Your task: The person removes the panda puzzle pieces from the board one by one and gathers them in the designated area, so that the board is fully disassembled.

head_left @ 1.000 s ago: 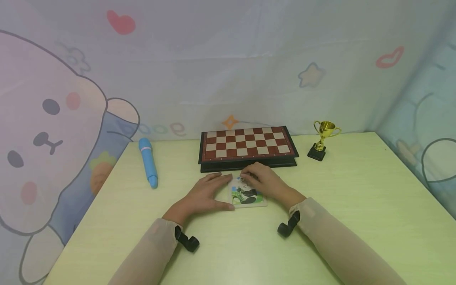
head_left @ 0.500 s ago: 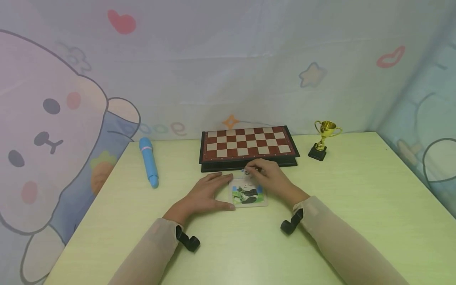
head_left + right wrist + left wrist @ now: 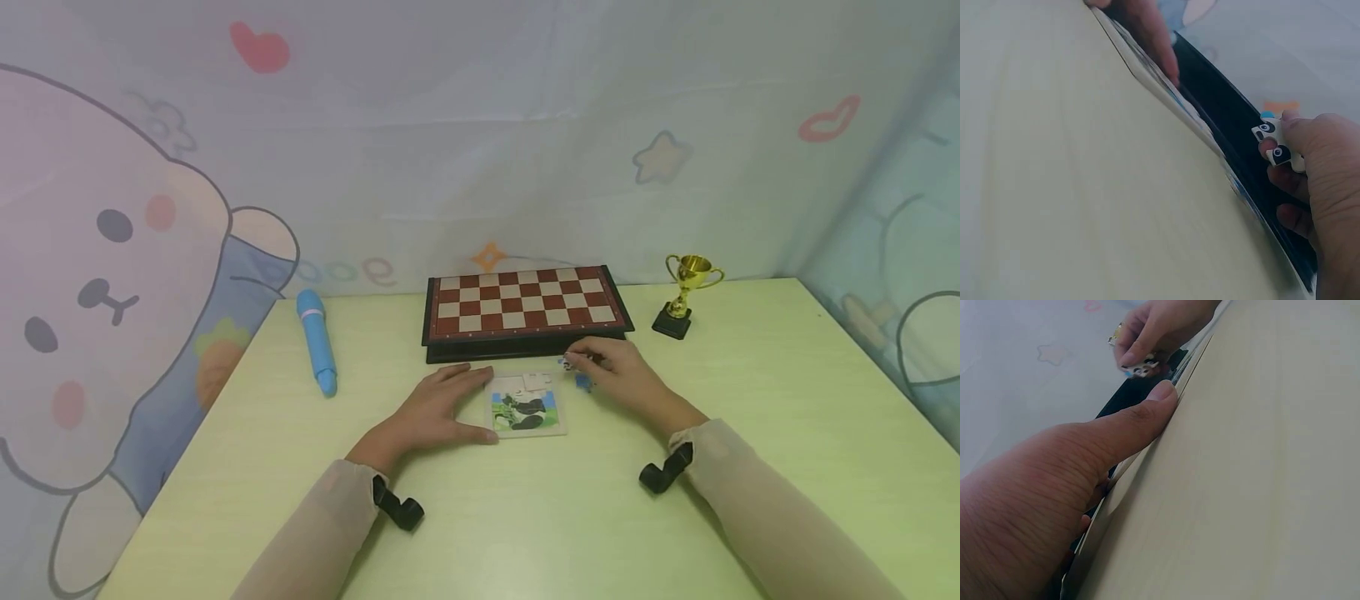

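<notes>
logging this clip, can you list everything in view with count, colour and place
puzzle board: 1, panda picture, table centre
puzzle piece: 1, white with panda eyes, in right fingers
loose piece: 1, blue, right of board
chessboard: 1, red and cream, behind the puzzle
trophy: 1, gold, black base, right of chessboard
blue pen-shaped toy: 1, far left
table: 1, pale green
left hand: flat, touching the board's left edge
right hand: pinches the piece

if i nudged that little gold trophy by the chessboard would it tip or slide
Probably tip. The trophy is tall and narrow, its cup and handles wider than its slim stem, so a push up high would likely topple it. The small black base sits flat on the table; a low, gentle push might slide it instead. It looks light for its size, maybe plastic, though that can't be confirmed.
</notes>
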A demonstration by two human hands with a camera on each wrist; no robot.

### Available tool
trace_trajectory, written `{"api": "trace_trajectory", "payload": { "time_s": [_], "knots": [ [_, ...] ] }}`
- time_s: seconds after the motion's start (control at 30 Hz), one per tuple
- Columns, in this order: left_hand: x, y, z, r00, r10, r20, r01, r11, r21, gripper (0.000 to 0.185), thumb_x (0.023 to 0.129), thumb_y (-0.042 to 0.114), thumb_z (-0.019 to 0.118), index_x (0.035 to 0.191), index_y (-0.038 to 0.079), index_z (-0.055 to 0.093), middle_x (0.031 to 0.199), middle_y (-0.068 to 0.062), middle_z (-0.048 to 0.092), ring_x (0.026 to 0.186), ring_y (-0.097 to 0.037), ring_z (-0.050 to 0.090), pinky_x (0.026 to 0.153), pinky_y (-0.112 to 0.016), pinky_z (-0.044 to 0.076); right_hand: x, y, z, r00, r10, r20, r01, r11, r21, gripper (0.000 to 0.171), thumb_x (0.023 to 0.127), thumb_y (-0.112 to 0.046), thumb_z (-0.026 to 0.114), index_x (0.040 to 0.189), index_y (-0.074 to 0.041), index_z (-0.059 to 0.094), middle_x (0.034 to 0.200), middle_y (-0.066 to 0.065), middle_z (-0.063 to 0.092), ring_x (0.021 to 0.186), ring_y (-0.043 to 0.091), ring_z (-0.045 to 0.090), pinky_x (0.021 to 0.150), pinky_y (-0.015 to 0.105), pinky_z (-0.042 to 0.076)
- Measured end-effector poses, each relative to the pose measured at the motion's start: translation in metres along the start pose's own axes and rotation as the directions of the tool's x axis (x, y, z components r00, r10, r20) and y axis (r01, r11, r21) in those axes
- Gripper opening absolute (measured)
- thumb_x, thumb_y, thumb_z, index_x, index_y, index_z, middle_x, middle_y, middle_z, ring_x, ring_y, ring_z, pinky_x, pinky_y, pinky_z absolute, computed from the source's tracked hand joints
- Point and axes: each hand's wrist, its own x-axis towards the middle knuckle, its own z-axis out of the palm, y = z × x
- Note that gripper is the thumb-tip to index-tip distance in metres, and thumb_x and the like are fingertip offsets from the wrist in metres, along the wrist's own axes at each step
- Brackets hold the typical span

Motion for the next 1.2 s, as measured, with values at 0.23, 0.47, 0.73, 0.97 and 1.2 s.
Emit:
{"api": "trace_trajectory", "payload": {
  "time_s": [0.23, 0.47, 0.73, 0.97, 1.2],
  "knots": [
    [0.000, 0.000, 0.000, 1.000, 0.002, -0.003, -0.002, 1.000, -0.003, 0.101, 0.075, 0.080, 0.065, 0.158, 0.030, 0.035, 0.159, 0.015, 0.036, 0.150, -0.019, 0.023, 0.119, -0.051, 0.020, -0.018, 0.030, -0.033, 0.997, 0.078, 0.012, -0.078, 0.995, -0.065, 0.016, 0.101, -0.031, 0.064, 0.105, -0.020, 0.074, 0.095, -0.005, 0.070, 0.083, 0.016, 0.059, 0.076, 0.036, 0.049],
    [0.000, 0.000, 0.001, 1.000, 0.001, -0.001, -0.001, 1.000, -0.003, 0.102, 0.075, 0.081, 0.065, 0.158, 0.031, 0.035, 0.159, 0.014, 0.036, 0.150, -0.020, 0.023, 0.119, -0.051, 0.020, -0.024, 0.044, -0.044, 0.992, 0.088, 0.088, -0.086, 0.996, -0.036, 0.011, 0.098, -0.023, 0.068, 0.106, -0.019, 0.075, 0.100, -0.004, 0.070, 0.090, 0.016, 0.059, 0.081, 0.034, 0.049],
    [0.000, -0.001, 0.001, 1.000, 0.001, 0.004, -0.001, 1.000, 0.003, 0.103, 0.075, 0.081, 0.064, 0.159, 0.030, 0.034, 0.160, 0.014, 0.035, 0.150, -0.020, 0.023, 0.119, -0.051, 0.020, -0.024, 0.046, -0.041, 0.993, -0.061, 0.097, 0.064, 0.998, -0.029, 0.012, 0.094, -0.014, 0.072, 0.106, -0.016, 0.073, 0.099, -0.006, 0.066, 0.083, 0.012, 0.055, 0.072, 0.026, 0.047],
    [0.000, 0.000, -0.001, 1.000, 0.004, -0.002, -0.004, 1.000, -0.009, 0.101, 0.076, 0.079, 0.066, 0.158, 0.029, 0.035, 0.159, 0.013, 0.036, 0.150, -0.021, 0.023, 0.118, -0.052, 0.020, -0.021, 0.041, -0.036, 0.989, -0.144, 0.035, 0.146, 0.985, -0.088, 0.013, 0.095, -0.013, 0.071, 0.108, -0.015, 0.072, 0.099, -0.007, 0.065, 0.086, 0.010, 0.055, 0.073, 0.027, 0.047],
    [-0.001, 0.004, -0.004, 1.000, 0.007, 0.009, -0.007, 1.000, -0.017, 0.102, 0.076, 0.078, 0.067, 0.158, 0.027, 0.035, 0.160, 0.011, 0.036, 0.150, -0.022, 0.023, 0.118, -0.054, 0.020, -0.009, 0.012, -0.008, 0.945, -0.323, 0.047, 0.325, 0.943, -0.069, 0.021, 0.095, -0.013, 0.071, 0.115, -0.011, 0.071, 0.112, -0.005, 0.069, 0.096, 0.011, 0.062, 0.078, 0.034, 0.053]
  ]
}}
